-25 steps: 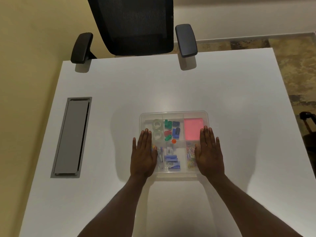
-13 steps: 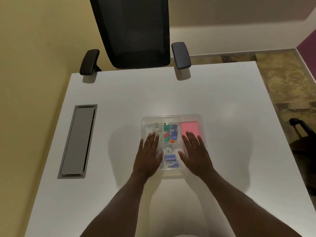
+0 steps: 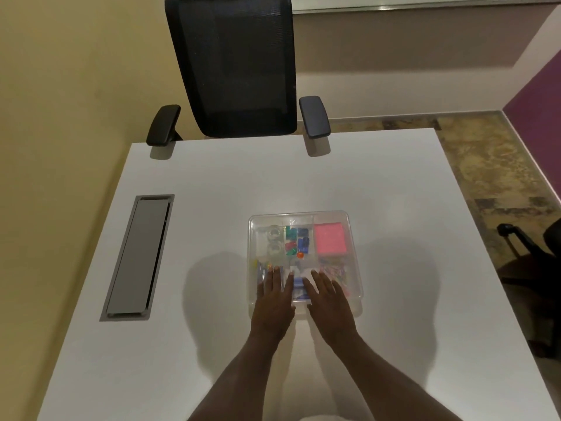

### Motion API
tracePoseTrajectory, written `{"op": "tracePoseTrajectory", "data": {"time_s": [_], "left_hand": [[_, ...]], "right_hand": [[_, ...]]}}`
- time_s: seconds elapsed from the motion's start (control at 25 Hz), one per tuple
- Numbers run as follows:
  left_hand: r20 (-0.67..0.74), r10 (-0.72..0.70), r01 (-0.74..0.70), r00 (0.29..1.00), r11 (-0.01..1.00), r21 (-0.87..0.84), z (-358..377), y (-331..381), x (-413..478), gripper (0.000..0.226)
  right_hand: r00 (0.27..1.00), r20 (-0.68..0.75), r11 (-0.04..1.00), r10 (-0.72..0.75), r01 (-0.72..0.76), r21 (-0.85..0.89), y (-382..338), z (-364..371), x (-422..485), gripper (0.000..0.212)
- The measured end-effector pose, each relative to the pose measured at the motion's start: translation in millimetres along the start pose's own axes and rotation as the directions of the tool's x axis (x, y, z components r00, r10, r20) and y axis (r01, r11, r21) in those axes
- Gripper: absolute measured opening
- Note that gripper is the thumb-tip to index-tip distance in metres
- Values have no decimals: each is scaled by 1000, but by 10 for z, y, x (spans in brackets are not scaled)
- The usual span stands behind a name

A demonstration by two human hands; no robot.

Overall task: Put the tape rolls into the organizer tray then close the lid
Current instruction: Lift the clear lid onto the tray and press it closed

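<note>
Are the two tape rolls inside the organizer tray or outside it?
Inside. Both tape rolls lie in the far-left compartment of the organizer tray, seen through clear plastic.

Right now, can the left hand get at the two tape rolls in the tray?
Probably not directly. The tape rolls sit in the tray's far-left compartment, but the clear lid looks closed over them, with the left hand flat on top.

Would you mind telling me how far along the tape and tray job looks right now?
Done: two clear tape rolls sit in the far-left compartment of the clear plastic organizer tray, and no rolls show on the white table. In hand: the left hand and right hand lie flat on the transparent lid, near its front edge. Left: possibly pressing it shut; whether it has latched cannot be told.
</note>
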State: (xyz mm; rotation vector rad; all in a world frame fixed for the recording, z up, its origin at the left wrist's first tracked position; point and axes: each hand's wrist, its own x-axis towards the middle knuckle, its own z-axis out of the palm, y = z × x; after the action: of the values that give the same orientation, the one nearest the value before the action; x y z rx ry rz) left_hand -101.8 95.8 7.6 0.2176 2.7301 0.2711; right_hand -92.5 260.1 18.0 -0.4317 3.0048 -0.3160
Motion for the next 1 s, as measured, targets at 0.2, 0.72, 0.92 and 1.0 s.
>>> {"op": "tracePoseTrajectory", "data": {"time_s": [0.2, 0.72, 0.92, 1.0], "left_hand": [[18, -13, 13, 1000, 1000, 27, 1, -2, 92, 81], [81, -48, 53, 996, 997, -61, -459, -117, 1004, 86], [63, -31, 35, 998, 997, -64, -543, -195, 1248, 87], [49, -10, 13, 999, 998, -56, -542, -231, 1282, 85]], "right_hand": [[999, 49, 998, 15, -18, 63, 42, 8, 82, 76], [990, 101, 977, 101, -118, 178, 188, -93, 1017, 61], [984, 112, 967, 139, -160, 200, 226, -96, 1259, 60], [981, 128, 968, 147, -170, 185, 238, -71, 1309, 60]]}}
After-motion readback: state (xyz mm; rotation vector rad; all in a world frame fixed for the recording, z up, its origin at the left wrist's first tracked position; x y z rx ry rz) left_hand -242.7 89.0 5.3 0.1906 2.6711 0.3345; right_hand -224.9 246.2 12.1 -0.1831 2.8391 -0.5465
